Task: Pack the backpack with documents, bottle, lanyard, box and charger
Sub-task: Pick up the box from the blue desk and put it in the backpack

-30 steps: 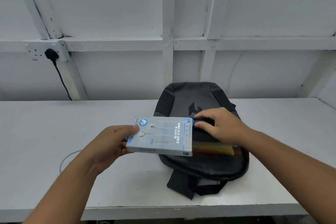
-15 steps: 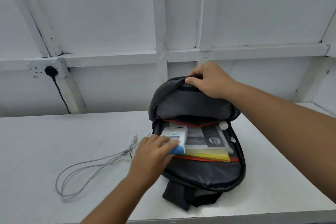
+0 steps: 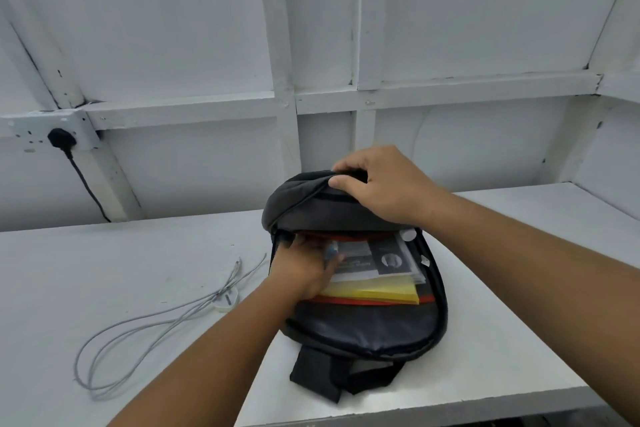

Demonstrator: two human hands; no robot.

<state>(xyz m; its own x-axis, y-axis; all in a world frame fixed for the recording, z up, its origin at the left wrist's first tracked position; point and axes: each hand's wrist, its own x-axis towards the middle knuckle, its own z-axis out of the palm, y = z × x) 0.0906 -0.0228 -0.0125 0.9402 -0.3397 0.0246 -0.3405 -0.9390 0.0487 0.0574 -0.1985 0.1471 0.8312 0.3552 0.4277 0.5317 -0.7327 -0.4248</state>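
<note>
A black backpack (image 3: 363, 326) lies open on the white table. My right hand (image 3: 377, 184) grips its top flap and holds it up. Inside lie documents (image 3: 374, 260) in a clear sleeve over yellow and red folders (image 3: 381, 295). My left hand (image 3: 304, 263) reaches into the opening at its left side, pushing the light blue box (image 3: 331, 251) in; only a sliver of the box shows past my fingers. A white bottle cap (image 3: 409, 235) peeks out under the flap. The white charger (image 3: 227, 302) with its grey cable (image 3: 138, 326) lies on the table to the left.
The white table (image 3: 104, 270) runs along a white panelled wall. A black plug (image 3: 61, 139) sits in a wall socket at upper left, its cord dropping behind the table. The backpack straps (image 3: 325, 374) hang near the front edge.
My left hand carried the box from above the table into the bag and has pushed it deeper under the flap. My right hand lifted the flap and holds it.
</note>
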